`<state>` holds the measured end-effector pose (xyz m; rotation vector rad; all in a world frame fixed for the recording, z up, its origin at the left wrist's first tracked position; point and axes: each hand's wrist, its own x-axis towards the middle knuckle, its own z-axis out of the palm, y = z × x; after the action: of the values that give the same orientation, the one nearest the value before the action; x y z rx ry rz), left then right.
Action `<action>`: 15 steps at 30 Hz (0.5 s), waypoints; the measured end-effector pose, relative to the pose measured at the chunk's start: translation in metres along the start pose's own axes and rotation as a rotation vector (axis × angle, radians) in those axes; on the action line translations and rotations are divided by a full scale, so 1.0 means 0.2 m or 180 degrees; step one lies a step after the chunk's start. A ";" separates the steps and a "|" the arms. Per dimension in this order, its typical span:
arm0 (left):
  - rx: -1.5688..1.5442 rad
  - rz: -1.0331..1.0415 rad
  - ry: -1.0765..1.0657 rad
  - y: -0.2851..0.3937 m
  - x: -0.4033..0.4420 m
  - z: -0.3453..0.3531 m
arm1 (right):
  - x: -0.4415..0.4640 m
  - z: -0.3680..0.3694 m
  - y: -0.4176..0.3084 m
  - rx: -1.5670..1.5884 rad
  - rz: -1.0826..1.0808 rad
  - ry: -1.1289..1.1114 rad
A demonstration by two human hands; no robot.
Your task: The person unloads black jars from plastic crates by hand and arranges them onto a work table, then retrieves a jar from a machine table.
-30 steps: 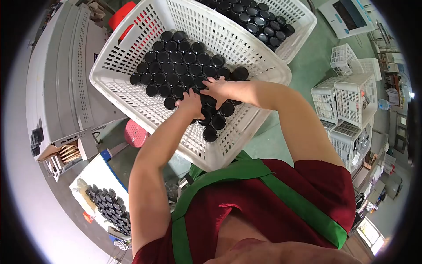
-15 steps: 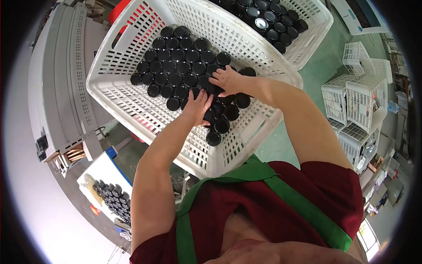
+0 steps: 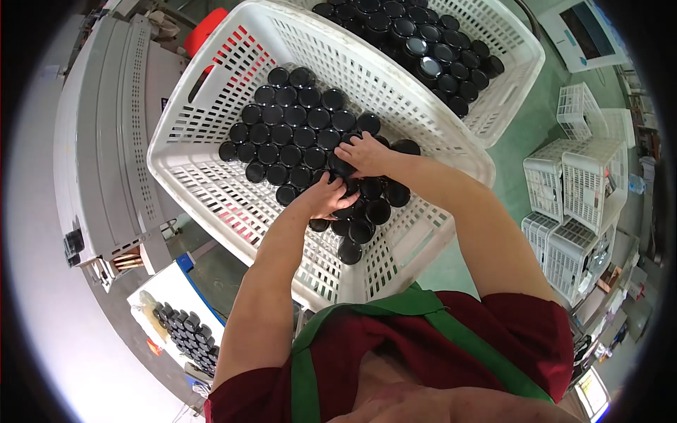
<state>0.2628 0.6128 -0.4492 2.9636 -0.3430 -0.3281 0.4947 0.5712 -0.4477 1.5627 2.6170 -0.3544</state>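
Note:
Many glossy black jars [image 3: 290, 135] stand packed upright in a white slatted plastic crate [image 3: 190, 144] in front of me. My right hand [image 3: 365, 154] reaches in from the right, with its fingers curled over a black jar [image 3: 341, 166] near the middle of the group. Just below and to the left of it, my left hand [image 3: 326, 197] has its thumb and fingers bent around another black jar, mostly hidden under the hand. More jars [image 3: 361, 230] lie below both hands, some tilted, toward the crate's near corner.
A second white crate [image 3: 518, 77] of black jars adjoins at the upper right; one jar top [image 3: 430, 67] there looks silvery. Empty white crates [image 3: 589, 180] are stacked at right. A large grey machine [image 3: 106, 141] and a table [image 3: 151, 321] with black jars stand at left.
The view has shifted, so the crates sit lower and slightly to the right. My left hand's fingers have curled in more around a jar; my right hand stays on the jars beside it.

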 end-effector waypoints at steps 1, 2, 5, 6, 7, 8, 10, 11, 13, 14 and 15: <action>-0.0095 -0.0062 -0.0078 -0.01 0.01 0.01 | 0.02 -0.01 0.02 0.0108 0.0097 -0.0038; -0.0205 -0.0117 -0.0155 -0.01 0.01 0.03 | 0.02 -0.01 0.04 0.0224 0.0199 -0.0088; -0.0053 -0.0272 -0.0201 -0.01 0.03 -0.03 | 0.00 -0.12 0.06 0.0701 0.0835 -0.0099; -0.0111 -0.0312 -0.0271 -0.02 0.04 -0.03 | -0.01 -0.16 0.07 0.0864 0.1038 -0.0104; -0.0166 -0.0354 -0.0336 -0.03 0.05 -0.04 | -0.04 -0.24 0.06 0.1100 0.1071 -0.0008; -0.0219 -0.0393 -0.0399 -0.04 0.07 -0.05 | -0.06 -0.30 0.05 0.1214 0.1044 0.0183; -0.0240 -0.0512 -0.0524 -0.06 0.11 -0.06 | -0.11 -0.41 0.01 0.1456 0.1014 0.0554; -0.0259 -0.0559 -0.0589 -0.07 0.12 -0.06 | -0.13 -0.47 0.00 0.1605 0.1129 0.0631; -0.0331 -0.0932 -0.0757 -0.06 0.15 -0.12 | -0.19 -0.69 -0.05 0.2058 0.1449 0.0653; -0.0360 -0.1145 -0.0841 -0.05 0.15 -0.15 | -0.22 -0.74 -0.07 0.2175 0.1563 0.0824; -0.0525 -0.1449 -0.0792 -0.05 0.15 -0.16 | -0.26 -0.77 -0.07 0.2371 0.1600 0.1008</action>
<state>0.3011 0.6187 -0.4256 2.8089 0.3291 -0.7382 0.5150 0.5567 -0.2865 2.5998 2.2578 -1.2141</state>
